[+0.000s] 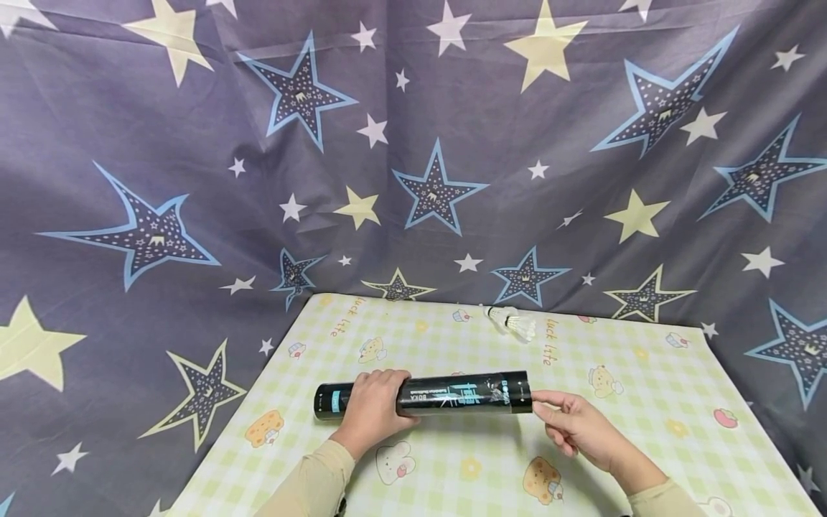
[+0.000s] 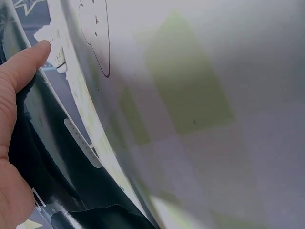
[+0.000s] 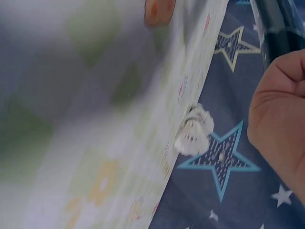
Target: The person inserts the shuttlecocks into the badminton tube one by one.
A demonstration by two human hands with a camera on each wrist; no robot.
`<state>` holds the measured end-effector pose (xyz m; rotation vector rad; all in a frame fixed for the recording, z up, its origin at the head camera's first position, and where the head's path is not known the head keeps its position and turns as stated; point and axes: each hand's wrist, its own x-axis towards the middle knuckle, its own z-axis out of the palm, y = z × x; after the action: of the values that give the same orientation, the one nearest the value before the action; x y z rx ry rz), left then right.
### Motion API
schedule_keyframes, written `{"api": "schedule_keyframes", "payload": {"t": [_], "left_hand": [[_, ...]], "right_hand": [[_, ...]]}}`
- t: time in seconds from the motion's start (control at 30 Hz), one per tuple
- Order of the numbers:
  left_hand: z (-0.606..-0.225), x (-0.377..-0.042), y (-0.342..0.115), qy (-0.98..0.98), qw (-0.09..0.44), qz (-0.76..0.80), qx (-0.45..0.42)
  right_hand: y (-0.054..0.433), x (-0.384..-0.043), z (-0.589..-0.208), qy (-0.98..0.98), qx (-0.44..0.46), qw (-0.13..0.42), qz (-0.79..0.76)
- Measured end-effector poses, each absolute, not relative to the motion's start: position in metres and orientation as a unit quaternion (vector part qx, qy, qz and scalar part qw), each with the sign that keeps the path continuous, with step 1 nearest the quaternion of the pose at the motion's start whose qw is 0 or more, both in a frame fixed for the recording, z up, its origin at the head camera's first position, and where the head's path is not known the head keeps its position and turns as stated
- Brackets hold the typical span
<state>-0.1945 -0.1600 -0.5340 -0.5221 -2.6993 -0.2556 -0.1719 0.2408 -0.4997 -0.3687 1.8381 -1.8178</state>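
Observation:
A black shuttlecock tube (image 1: pixel 461 393) with blue and white print lies sideways, held close over the table. My left hand (image 1: pixel 376 403) grips it left of its middle, fingers over the top. In the left wrist view the thumb side of the left hand (image 2: pixel 14 100) lies along the dark glossy tube (image 2: pixel 71 157). At the tube's right end, my right hand (image 1: pixel 578 427) pinches with thumb and index finger; the fingertips overlap the rim, and what lies between them is hidden. The right wrist view shows the right hand (image 3: pixel 281 105) right at the tube's end (image 3: pixel 281 33).
White feather shuttlecocks (image 1: pixel 513 323) lie near the table's back edge, right of the middle. A green-and-white checked cloth (image 1: pixel 472 438) with cartoon prints covers the table. Behind it hangs a dark curtain (image 1: pixel 362 165) with stars.

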Motion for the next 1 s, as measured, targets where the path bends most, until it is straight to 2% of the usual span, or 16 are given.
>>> {"api": "schedule_keyframes", "payload": {"t": [0.13,0.4,0.53,0.73,1.0], "left_hand": [[-0.535,-0.196,-0.162,-0.959,0.189,-0.097,-0.187],[-0.534,-0.195,-0.162,-0.961,0.184,-0.094,-0.186],[-0.535,-0.195,-0.162,-0.962,0.179,-0.093,-0.186],[-0.536,-0.195,-0.163,-0.962,0.176,-0.089,-0.187],[-0.537,-0.195,-0.162,-0.963,0.173,-0.086,-0.189]], "right_hand": [[0.257,-0.18,-0.498,0.671,-0.105,0.237,-0.694],[0.272,-0.208,-0.495,0.689,0.036,0.16,-0.706],[0.273,-0.223,-0.495,0.708,0.07,0.131,-0.691],[0.262,-0.247,-0.496,0.743,0.062,0.109,-0.658],[0.243,-0.275,-0.5,0.812,0.027,0.105,-0.574]]}}
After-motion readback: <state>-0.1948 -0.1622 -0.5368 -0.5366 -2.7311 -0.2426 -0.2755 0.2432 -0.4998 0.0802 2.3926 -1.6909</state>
